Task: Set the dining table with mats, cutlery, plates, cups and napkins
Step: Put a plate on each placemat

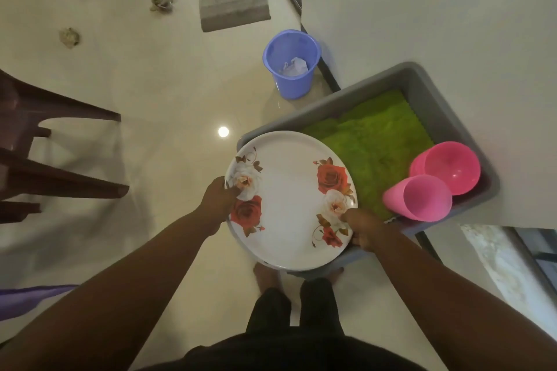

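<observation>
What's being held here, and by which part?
The white rose-print plate, gripped by its rim on opposite sides: left hand on the left edge, right hand on the right edge, thumbs on top. It is over the grey tub.

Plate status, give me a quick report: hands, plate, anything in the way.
Left hand and right hand grip opposite rims of the plate. Plate held level over the grey tub. Two pink cups in the tub, beside the plate, apart from it.

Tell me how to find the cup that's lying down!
Find the grey tub lined with a fuzzy green mat, to the right of the flowered plate held in both hands. Two pink cups sit at its right end. Yours is the nearer pink cup, tipped on its side beside the wider one.
</observation>
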